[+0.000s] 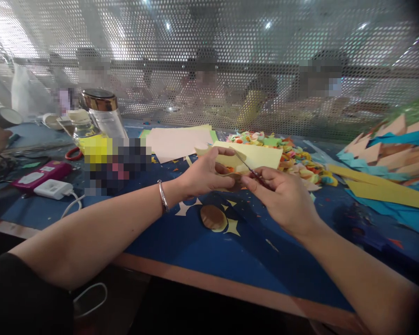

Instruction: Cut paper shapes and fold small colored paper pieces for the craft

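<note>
My left hand (209, 172) is closed in a pinch on a small brown disc (234, 177), thumb below and index finger arched above it. My right hand (282, 195) is closed around slim dark scissors (246, 165), whose thin blades point up and left; the fingers cover the handles. Its thumb tip touches or nearly touches the disc's right edge. Just behind both hands is a pale yellow sheet of paper (256, 155). Below them on the blue table, another brown disc (211, 217) lies beside star-shaped paper offcuts (233, 227).
Behind the hands lie pale paper sheets (179, 142) and a heap of colourful paper pieces (300, 163). Folded paper (387, 149) is stacked right. On the left are a glass bottle (104, 116), a magenta box (43, 177) and a white charger (54, 189). A perforated screen (230, 88) stands behind.
</note>
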Demonstrator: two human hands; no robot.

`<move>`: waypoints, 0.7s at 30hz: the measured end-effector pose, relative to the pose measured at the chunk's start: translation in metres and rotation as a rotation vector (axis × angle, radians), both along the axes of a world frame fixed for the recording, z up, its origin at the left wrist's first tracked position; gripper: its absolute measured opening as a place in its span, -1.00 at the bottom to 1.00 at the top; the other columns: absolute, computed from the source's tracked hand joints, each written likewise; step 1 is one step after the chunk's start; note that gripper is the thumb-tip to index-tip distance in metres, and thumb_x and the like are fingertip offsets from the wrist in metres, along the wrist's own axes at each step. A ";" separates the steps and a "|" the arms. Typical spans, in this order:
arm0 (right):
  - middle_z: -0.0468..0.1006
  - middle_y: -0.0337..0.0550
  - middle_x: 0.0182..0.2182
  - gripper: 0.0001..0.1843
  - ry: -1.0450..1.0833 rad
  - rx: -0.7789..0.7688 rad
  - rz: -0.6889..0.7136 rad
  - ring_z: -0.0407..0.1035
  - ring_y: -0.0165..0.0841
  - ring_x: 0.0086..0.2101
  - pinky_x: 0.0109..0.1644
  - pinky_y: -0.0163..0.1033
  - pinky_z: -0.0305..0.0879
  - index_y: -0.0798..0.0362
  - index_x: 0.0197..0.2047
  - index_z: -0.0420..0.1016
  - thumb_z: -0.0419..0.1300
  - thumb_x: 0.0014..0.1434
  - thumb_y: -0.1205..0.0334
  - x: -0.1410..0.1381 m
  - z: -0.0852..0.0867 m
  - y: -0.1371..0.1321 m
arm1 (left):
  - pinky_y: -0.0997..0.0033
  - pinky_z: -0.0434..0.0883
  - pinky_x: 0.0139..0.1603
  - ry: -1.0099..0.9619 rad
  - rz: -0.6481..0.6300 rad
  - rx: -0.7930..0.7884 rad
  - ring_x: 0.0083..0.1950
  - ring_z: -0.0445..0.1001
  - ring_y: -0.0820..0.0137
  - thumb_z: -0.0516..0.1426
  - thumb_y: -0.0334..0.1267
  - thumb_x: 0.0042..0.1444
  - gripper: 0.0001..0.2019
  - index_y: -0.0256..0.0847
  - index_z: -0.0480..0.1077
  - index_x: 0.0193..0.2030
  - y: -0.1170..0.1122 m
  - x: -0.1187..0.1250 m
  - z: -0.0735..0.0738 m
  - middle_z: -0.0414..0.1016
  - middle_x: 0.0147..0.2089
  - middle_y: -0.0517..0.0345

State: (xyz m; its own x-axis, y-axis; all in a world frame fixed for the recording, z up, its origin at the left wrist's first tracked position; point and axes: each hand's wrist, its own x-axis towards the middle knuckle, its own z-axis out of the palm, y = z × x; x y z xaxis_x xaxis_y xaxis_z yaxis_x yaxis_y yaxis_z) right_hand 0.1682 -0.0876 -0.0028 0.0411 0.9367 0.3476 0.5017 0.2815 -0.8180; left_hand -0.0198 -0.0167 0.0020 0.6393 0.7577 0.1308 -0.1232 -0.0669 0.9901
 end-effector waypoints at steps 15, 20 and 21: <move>0.06 -0.43 -0.68 -0.39 0.204 -0.129 0.046 -0.12 -0.49 -0.66 -0.61 -0.26 -0.25 -0.02 -0.35 0.44 0.32 0.12 -0.45 0.011 -0.005 0.000 | 0.47 0.40 -0.22 -0.158 0.248 -0.330 -0.30 0.54 0.51 0.39 -0.44 0.02 -0.89 -0.30 0.59 -0.29 -0.011 0.008 0.002 0.65 -0.29 0.14; 0.05 -0.43 -0.65 -0.34 0.157 -0.199 0.058 -0.12 -0.50 -0.64 -0.59 -0.27 -0.25 0.02 -0.30 0.52 0.28 0.13 -0.49 0.016 -0.010 0.000 | 0.46 0.43 -0.25 -0.156 0.274 -0.301 -0.32 0.57 0.49 0.32 -0.44 0.10 -0.96 -0.28 0.57 -0.30 -0.007 0.005 0.005 0.61 -0.35 0.16; 0.06 -0.43 -0.64 -0.34 0.142 -0.217 0.064 -0.11 -0.50 -0.63 -0.59 -0.28 -0.24 0.02 -0.29 0.53 0.27 0.13 -0.49 0.017 -0.011 0.000 | 0.47 0.43 -0.25 -0.148 0.275 -0.286 -0.32 0.56 0.49 0.32 -0.44 0.09 -0.95 -0.27 0.56 -0.30 -0.006 0.004 0.005 0.61 -0.34 0.16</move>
